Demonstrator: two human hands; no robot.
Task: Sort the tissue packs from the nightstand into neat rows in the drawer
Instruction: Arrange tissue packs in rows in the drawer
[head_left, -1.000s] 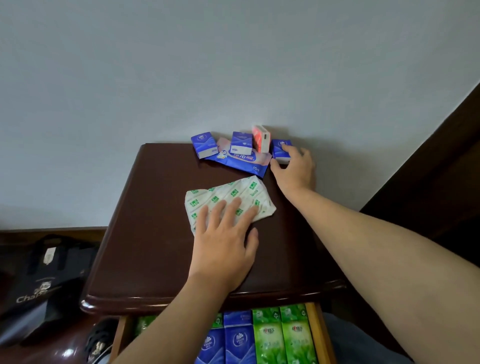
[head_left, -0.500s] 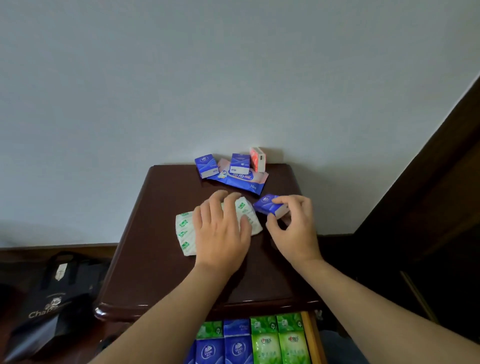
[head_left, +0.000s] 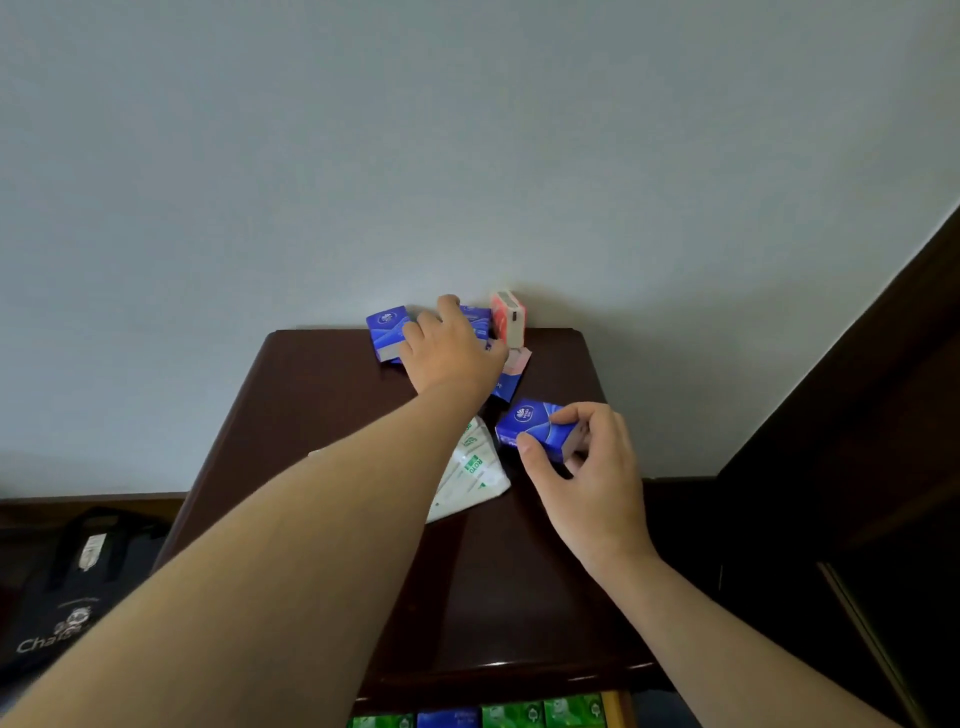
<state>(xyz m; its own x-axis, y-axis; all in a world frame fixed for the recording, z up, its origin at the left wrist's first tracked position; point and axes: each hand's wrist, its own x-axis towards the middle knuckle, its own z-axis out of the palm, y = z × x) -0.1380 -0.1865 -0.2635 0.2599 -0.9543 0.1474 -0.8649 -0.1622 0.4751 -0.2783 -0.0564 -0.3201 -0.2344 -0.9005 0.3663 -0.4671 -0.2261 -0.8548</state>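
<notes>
**Blue pack in my right hand, left hand reaching for the far ones**

Blue wrapper sits pinched in my right hand (head_left: 587, 467): thumb on the near edge, fingers curled over the far end of the small blue pack (head_left: 535, 428), lifted just clear of the nightstand (head_left: 291, 415) so I can carry it toward me. My left hand (head_left: 452, 353) stretches to the far edge, fingers draped over a second blue pack (head_left: 475, 319) by the wall; whether they have closed on it I cannot tell, as the hand hides the contact. Another blue pack (head_left: 387, 332) stands just left of that hand, a red-and-white pack (head_left: 508, 317) upright to its right. The soft green-printed white pack (head_left: 475, 467) lies flat between my arms. Near me, the open drawer (head_left: 613, 709) shows green and blue packs already in a row, which I judge is where this one belongs.
</notes>
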